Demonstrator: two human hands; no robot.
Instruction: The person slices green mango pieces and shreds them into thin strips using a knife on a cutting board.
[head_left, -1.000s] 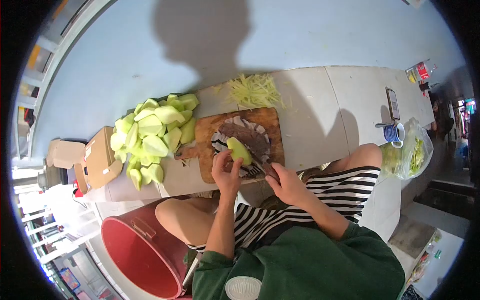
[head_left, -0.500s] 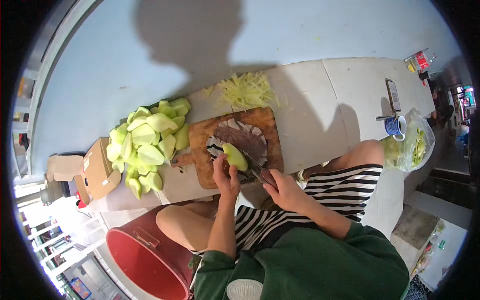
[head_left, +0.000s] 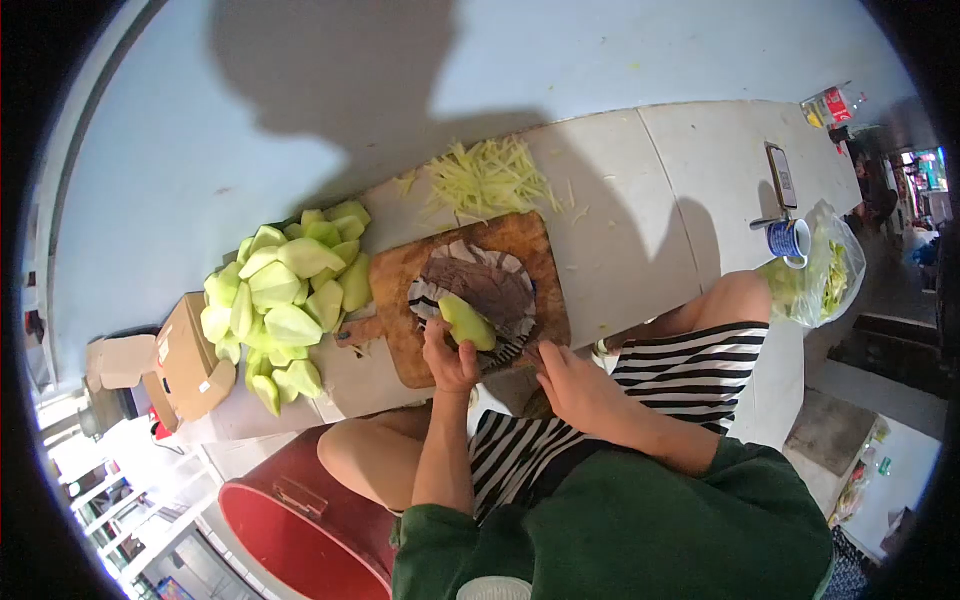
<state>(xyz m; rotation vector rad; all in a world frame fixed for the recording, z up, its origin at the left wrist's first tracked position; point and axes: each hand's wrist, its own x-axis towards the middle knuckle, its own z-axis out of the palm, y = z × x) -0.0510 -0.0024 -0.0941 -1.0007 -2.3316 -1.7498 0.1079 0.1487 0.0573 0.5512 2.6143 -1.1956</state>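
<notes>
Pale-green piece [head_left: 467,324] clamped in left hand [head_left: 452,362]; right hand [head_left: 582,392] clamped on knife [head_left: 532,353].

The left forearm [head_left: 444,450] points to 12 o'clock, the left hand [head_left: 452,360] gripping with bent fingers, while the right forearm [head_left: 655,432] angles towards 10 o'clock and the right hand [head_left: 578,385], curled closed, sits apart at the left hand's 3 o'clock.

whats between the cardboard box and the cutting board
The head view shows a heap of peeled green pieces between the cardboard box and the cutting board.
</notes>
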